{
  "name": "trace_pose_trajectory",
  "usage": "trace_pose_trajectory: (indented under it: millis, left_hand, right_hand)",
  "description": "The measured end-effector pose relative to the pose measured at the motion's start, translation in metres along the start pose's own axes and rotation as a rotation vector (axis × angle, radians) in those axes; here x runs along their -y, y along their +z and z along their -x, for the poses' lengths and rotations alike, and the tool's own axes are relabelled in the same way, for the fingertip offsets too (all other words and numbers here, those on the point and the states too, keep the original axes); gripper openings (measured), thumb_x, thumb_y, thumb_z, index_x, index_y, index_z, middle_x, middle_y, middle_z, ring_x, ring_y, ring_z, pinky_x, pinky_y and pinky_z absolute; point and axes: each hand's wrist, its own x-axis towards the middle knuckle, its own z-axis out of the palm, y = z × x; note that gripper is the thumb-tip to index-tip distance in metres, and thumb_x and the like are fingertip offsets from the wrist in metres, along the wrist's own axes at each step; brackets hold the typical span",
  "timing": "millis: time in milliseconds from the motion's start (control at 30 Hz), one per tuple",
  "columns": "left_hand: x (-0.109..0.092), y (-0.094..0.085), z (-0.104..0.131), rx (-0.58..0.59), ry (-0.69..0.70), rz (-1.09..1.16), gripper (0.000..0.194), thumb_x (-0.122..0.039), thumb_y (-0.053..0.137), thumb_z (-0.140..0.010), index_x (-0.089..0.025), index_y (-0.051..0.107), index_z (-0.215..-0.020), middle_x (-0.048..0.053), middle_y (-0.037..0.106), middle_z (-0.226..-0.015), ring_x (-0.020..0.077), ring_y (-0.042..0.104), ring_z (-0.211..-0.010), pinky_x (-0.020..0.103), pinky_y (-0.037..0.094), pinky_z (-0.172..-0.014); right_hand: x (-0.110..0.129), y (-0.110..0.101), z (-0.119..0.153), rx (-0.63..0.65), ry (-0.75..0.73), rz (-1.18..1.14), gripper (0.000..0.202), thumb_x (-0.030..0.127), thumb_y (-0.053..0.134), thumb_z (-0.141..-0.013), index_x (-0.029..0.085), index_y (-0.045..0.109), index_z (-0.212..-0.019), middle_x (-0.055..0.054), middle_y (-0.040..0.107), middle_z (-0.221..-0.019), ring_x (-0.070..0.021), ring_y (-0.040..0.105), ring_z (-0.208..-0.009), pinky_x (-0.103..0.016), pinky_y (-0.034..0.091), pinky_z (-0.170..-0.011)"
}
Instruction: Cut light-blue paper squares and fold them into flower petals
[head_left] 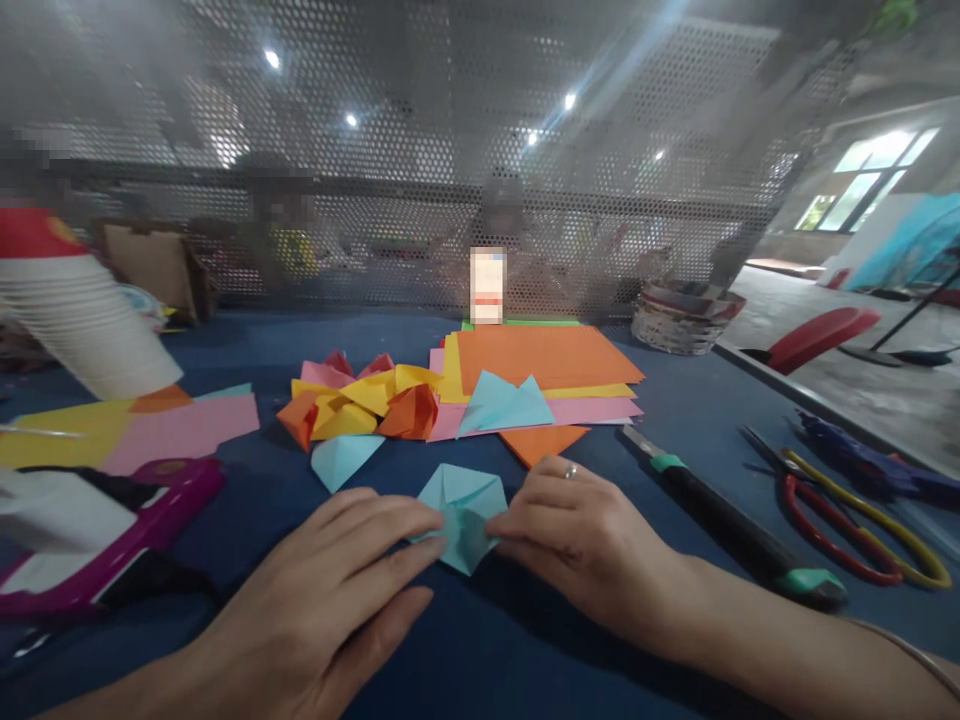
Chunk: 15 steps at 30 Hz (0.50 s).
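A light blue folded paper (469,510) lies on the dark blue table between my hands. My left hand (352,575) rests at its left edge, palm down, fingers extended and the thumb apart below them. On the right edge, my right hand (581,535) pinches the paper between closed fingers; a ring shows on one finger. Just beyond are a light blue folded piece (345,460), a cluster of yellow, orange and pink folded pieces (360,400), and another light blue piece (506,402) on a stack of coloured sheets (547,358).
A black and green cutter (735,520) and red-yellow scissors (847,515) lie at right. Stacked paper cups (97,320), coloured sheets (176,435) and a purple tool (165,510) are at left. A basket (686,315) stands before the perforated metal screen (420,230).
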Motion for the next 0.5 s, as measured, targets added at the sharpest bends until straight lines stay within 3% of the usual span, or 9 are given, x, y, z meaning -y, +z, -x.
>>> trace_pose_trajectory:
  millis: [133, 300, 400, 500]
  left_hand:
    - [0.003, -0.004, -0.004, 0.066, 0.129, -0.018, 0.028, -0.015, 0.05, -0.087, -0.018, 0.059, -0.114, 0.006, 0.069, -0.107, 0.0203, 0.063, -0.098, 0.036, 0.05, -0.088]
    - [-0.002, -0.006, -0.006, 0.003, 0.178, 0.101, 0.021, -0.014, 0.049, -0.089, -0.015, 0.062, -0.105, 0.006, 0.07, -0.101, 0.0179, 0.064, -0.094, 0.029, 0.052, -0.082]
    - [-0.008, -0.008, -0.009, 0.018, 0.208, 0.148, 0.019, -0.017, 0.05, -0.091, -0.015, 0.064, -0.102, 0.005, 0.072, -0.097, 0.0163, 0.066, -0.087, 0.025, 0.054, -0.076]
    - [-0.01, -0.01, -0.01, 0.045, 0.24, 0.137, 0.019, -0.019, 0.049, -0.092, -0.015, 0.066, -0.1, 0.005, 0.073, -0.094, 0.0157, 0.068, -0.081, 0.025, 0.055, -0.073]
  right_hand:
    - [0.008, -0.007, 0.0, -0.011, -0.074, 0.111, 0.019, 0.026, 0.055, -0.089, 0.021, 0.07, -0.08, -0.006, 0.062, -0.092, -0.0182, 0.051, -0.085, -0.033, 0.043, -0.078]
    - [0.012, -0.008, -0.003, 0.216, -0.201, -0.107, 0.012, 0.023, 0.056, -0.088, 0.018, 0.067, -0.086, -0.005, 0.065, -0.094, -0.0164, 0.054, -0.091, -0.032, 0.043, -0.087]
    - [0.011, -0.01, -0.005, 0.335, -0.117, -0.196, 0.017, 0.025, 0.062, -0.085, 0.015, 0.067, -0.098, -0.007, 0.064, -0.097, -0.0162, 0.055, -0.09, -0.029, 0.045, -0.084]
    - [0.008, -0.014, -0.007, 0.365, -0.019, -0.264, 0.024, 0.014, 0.065, -0.08, 0.015, 0.065, -0.104, -0.007, 0.062, -0.102, -0.0161, 0.055, -0.095, -0.028, 0.045, -0.085]
